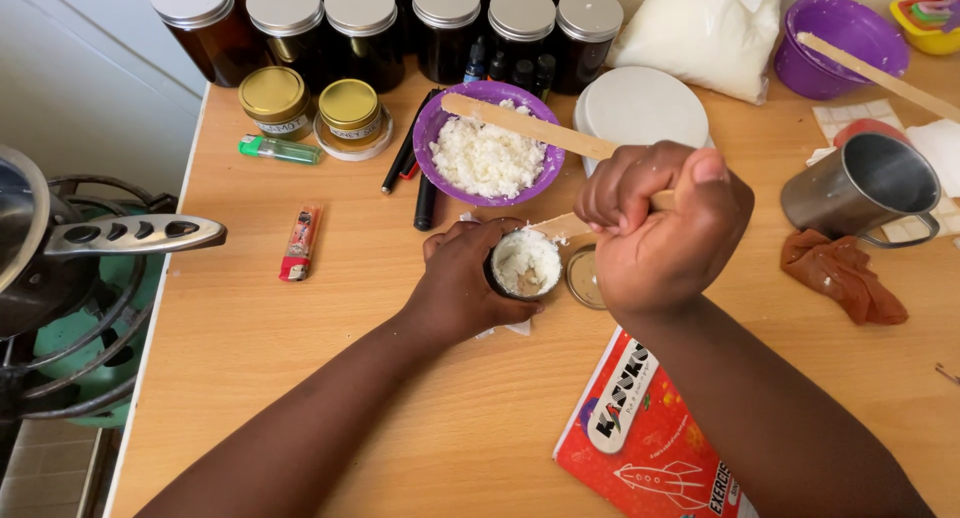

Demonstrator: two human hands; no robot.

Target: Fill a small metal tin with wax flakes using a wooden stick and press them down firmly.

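My left hand (458,283) wraps around a small jar (526,264) filled with white flaky wax, holding it upright on the wooden table (300,378). My right hand (660,223) is closed in a fist on a flat wooden stick (558,226) whose end rests at the jar's rim. Just behind the jar sits a purple bowl (488,148) of white flakes with a second wooden stick (525,126) lying across it. The jar's round lid (583,278) lies on the table beside the jar, partly under my right hand.
Dark jars with silver lids (360,23) line the back edge. Two gold-lidded jars (312,103), a green lighter (280,150), a red lighter (300,243) and pens (415,168) lie left. A metal cup (865,188), brown cloth (840,276), white bag (700,28), red booklet (640,438) and pot handle (130,236) surround.
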